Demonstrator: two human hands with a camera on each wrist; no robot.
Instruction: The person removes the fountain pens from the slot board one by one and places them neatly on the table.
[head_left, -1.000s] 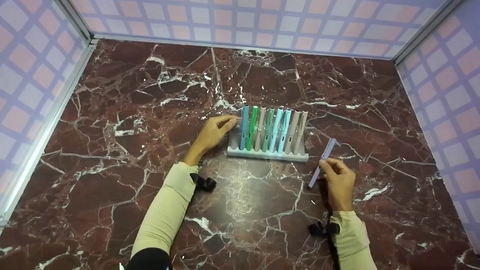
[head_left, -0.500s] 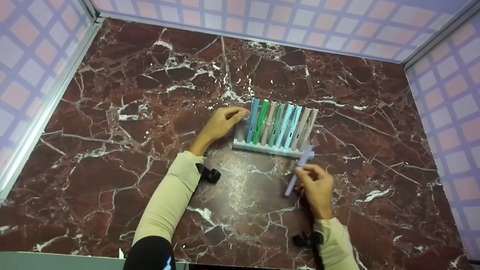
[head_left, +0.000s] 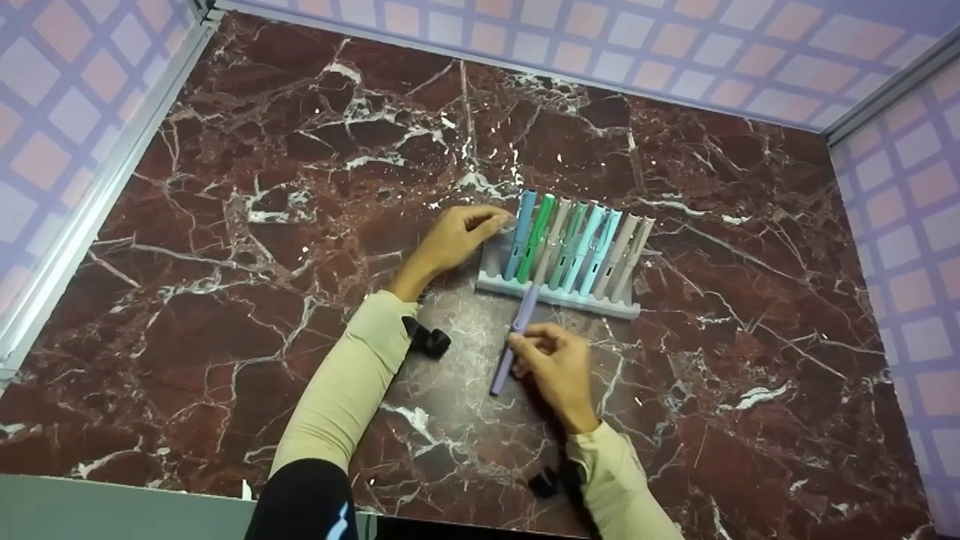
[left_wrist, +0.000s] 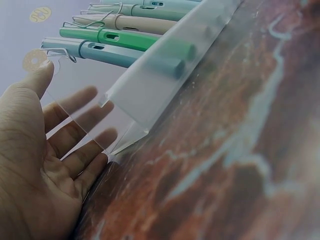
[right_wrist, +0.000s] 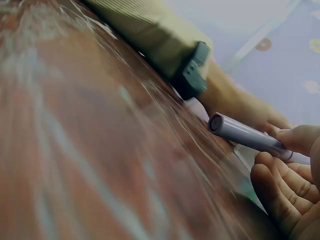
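Note:
A clear pen stand [head_left: 564,298] holds a row of several leaning pens: a blue pen [head_left: 521,236] nearest its left end, then green, beige, light blue and brownish ones. My left hand [head_left: 459,238] grips the stand's left edge; in the left wrist view, the thumb is at the edge of the clear panel [left_wrist: 145,102] and the fingers show through it from behind. My right hand [head_left: 559,367] pinches a purple pen [head_left: 504,366] by its middle, in front of the stand. In the right wrist view, that pen's round end [right_wrist: 216,124] points toward the left forearm.
The dark red marbled table [head_left: 247,360] spreads around the stand. Patterned panels [head_left: 675,45] border it at the back and both sides. Black wrist cameras [head_left: 427,339] sit on both sleeves. Its front edge shows at lower left.
My right hand has carried the purple pen leftward, from beyond the stand's right end to in front of its left half. My left hand stays at the stand's edge. The head view has shifted.

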